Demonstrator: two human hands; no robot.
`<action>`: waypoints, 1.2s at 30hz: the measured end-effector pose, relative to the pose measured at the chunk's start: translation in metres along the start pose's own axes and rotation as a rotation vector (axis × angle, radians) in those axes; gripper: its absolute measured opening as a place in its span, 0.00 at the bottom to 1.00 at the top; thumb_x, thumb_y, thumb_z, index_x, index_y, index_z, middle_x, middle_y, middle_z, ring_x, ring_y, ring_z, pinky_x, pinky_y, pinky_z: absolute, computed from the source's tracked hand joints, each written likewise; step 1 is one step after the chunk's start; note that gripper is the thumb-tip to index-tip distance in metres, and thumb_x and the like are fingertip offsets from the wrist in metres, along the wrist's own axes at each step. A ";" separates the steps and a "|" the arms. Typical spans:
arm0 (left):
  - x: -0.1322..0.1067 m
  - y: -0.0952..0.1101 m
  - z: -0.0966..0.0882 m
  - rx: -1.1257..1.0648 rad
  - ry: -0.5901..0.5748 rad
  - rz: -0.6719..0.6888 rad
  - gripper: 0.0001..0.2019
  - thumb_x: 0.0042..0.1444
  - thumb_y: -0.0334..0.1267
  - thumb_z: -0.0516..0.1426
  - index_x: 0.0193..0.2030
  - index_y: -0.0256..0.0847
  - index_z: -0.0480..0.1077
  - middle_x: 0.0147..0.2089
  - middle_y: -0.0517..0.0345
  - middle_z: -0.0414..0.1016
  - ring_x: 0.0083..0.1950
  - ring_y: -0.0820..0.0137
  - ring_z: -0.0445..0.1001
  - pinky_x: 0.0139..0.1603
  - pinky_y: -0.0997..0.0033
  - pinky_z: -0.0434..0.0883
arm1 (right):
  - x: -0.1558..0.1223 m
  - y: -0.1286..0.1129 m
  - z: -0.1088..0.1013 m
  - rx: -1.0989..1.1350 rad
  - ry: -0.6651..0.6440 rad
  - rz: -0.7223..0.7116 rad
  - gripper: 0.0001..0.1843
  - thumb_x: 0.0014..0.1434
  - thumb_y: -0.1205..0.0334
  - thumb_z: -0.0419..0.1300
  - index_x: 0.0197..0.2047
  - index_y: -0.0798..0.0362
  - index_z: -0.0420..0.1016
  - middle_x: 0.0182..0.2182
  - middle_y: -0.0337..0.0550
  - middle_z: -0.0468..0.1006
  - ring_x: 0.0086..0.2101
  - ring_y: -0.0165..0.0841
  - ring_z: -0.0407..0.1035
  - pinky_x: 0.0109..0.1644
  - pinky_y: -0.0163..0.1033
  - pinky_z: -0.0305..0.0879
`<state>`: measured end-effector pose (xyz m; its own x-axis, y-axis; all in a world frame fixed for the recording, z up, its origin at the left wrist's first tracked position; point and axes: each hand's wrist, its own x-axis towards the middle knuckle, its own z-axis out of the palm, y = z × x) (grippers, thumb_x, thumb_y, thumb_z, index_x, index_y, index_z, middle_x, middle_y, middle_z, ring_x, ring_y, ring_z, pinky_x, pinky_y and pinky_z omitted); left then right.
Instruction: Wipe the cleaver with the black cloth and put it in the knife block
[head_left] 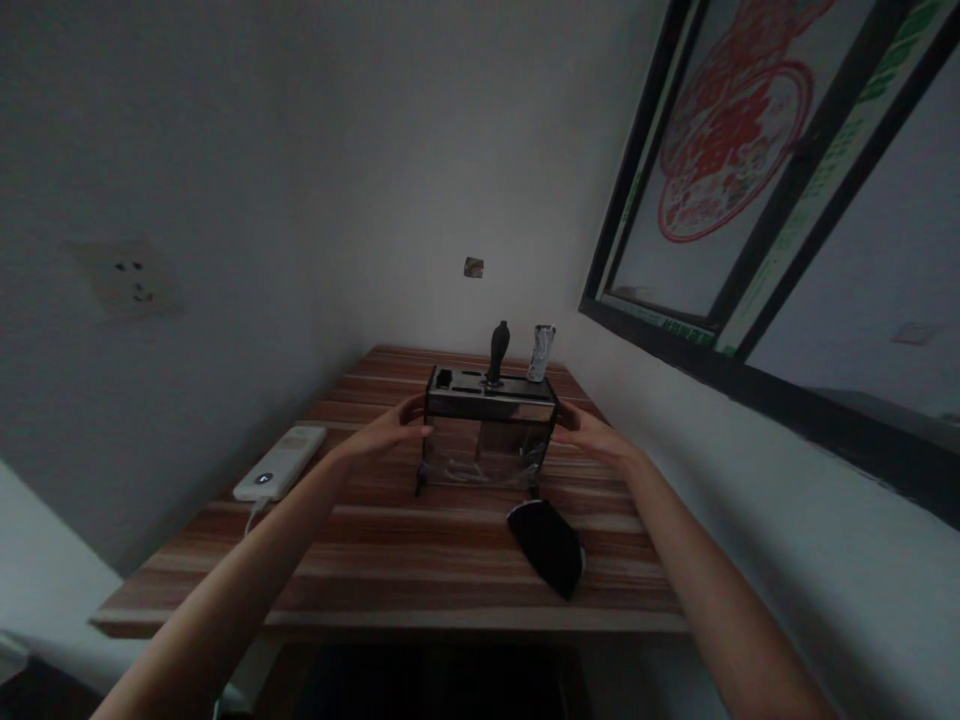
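Note:
A knife holder [487,400] with a dark slotted top and a clear front stands upright on the wood-grain table. A black handle [499,350] and a silver-patterned handle [541,353] stick up out of its top. My left hand [390,425] is closed around the holder's left side, thumb at the front edge and fingers partly hidden behind. On the opposite side my right hand [589,430] grips it in the same way. Just in front of the holder's right foot lies a flat black piece [549,548] with a pale edge; its kind is unclear.
On the left of the table [420,590] lies a white power bank [281,462] with a cable [255,515] plugged in. Walls border the table's left, back and right. A dark-framed window [705,335] hangs over the right side. A socket [129,280] is on the left wall.

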<state>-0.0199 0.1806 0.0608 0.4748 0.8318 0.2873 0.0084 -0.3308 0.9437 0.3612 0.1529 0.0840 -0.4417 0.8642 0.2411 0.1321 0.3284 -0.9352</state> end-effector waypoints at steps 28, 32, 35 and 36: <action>0.012 0.013 0.015 0.091 -0.004 -0.019 0.39 0.39 0.44 0.68 0.60 0.40 0.62 0.63 0.44 0.65 0.63 0.54 0.63 0.63 0.52 0.60 | 0.001 0.006 -0.007 0.061 0.084 -0.034 0.39 0.35 0.65 0.75 0.54 0.47 0.72 0.53 0.42 0.73 0.55 0.41 0.66 0.62 0.50 0.57; 0.025 0.016 0.035 0.051 -0.027 0.007 0.40 0.39 0.44 0.68 0.60 0.39 0.61 0.64 0.43 0.63 0.63 0.53 0.62 0.64 0.51 0.60 | -0.013 -0.001 -0.026 0.061 0.119 -0.005 0.38 0.35 0.65 0.75 0.52 0.47 0.73 0.52 0.42 0.75 0.55 0.42 0.65 0.63 0.49 0.56; 0.039 0.015 0.051 0.034 -0.032 0.018 0.39 0.40 0.43 0.68 0.59 0.37 0.61 0.63 0.41 0.63 0.63 0.53 0.63 0.64 0.51 0.60 | -0.028 -0.005 -0.040 0.054 0.154 0.027 0.34 0.35 0.65 0.75 0.49 0.48 0.75 0.51 0.41 0.76 0.54 0.43 0.66 0.62 0.49 0.57; 0.043 0.015 0.057 0.031 -0.029 0.021 0.39 0.40 0.43 0.68 0.59 0.37 0.61 0.63 0.40 0.63 0.63 0.53 0.63 0.64 0.51 0.60 | -0.034 -0.007 -0.045 0.052 0.164 0.038 0.33 0.35 0.65 0.75 0.48 0.49 0.76 0.50 0.41 0.76 0.54 0.43 0.66 0.62 0.49 0.57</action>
<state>0.0509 0.1864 0.0779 0.5005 0.8114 0.3019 0.0253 -0.3623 0.9317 0.4150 0.1389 0.0939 -0.2863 0.9275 0.2404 0.0981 0.2780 -0.9556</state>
